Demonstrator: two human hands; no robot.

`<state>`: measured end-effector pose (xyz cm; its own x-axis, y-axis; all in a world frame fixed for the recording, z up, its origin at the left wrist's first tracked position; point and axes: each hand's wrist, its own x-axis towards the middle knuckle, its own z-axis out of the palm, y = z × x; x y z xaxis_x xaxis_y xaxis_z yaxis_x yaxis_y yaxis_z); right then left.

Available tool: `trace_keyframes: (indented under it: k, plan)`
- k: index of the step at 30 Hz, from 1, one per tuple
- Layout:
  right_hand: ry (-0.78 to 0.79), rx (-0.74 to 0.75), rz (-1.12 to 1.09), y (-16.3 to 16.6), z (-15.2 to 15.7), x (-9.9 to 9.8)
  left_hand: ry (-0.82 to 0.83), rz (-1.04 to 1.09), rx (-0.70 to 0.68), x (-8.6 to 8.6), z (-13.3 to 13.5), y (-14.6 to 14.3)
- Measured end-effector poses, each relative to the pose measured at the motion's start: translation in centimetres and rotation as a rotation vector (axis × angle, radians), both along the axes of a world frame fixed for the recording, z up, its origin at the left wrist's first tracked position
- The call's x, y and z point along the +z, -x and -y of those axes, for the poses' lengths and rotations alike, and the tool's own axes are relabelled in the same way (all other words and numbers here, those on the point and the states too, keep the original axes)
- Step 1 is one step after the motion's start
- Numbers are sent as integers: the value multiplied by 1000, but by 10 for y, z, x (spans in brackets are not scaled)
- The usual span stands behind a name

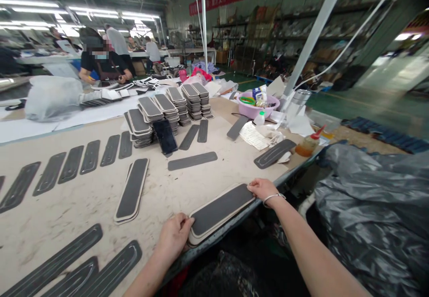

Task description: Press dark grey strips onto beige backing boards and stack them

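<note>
Tabletop (80, 203) is smudged, floor (348, 104) green; left hand (174, 234) and right hand (264, 189) pinch a panel (221, 210).

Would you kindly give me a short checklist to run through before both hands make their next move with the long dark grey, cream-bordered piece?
1. Left hand at one end of the long dark grey, cream-bordered piece: ok, pinching it.
2. Right hand at the opposite end: ok, fingertips on the corner.
3. Piece well away from the brown-covered table's front edge: not ok, it lies right along it.
4. Black rectangular phone out of the hands' way: ok, it is by the stacked grey pieces.
5. Underside of the held piece: cannot tell, hidden.
</note>
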<state>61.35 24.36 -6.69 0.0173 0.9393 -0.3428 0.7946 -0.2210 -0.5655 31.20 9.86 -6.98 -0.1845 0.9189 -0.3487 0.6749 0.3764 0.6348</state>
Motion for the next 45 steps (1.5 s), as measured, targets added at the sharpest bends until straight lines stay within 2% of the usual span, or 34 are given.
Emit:
trace_keyframes:
  k: [8,15,20,29,36,45]
  plan:
    - [26,35,-22,-2,-1,0,25,102,80,5,0,-4]
    - [46,15,-77,-7,-3,-11,-11,62,69,1,1,-2]
    - [46,12,-84,-8,-3,-12,-47,47,57,-1,1,-1]
    - [-4,20,-37,-6,-2,-12,-126,3,-18,-2,5,3]
    - [-70,20,10,-1,-2,-7,-52,84,36,-14,5,4]
    - [-101,32,49,-1,-3,-7,-99,57,78,-13,2,1]
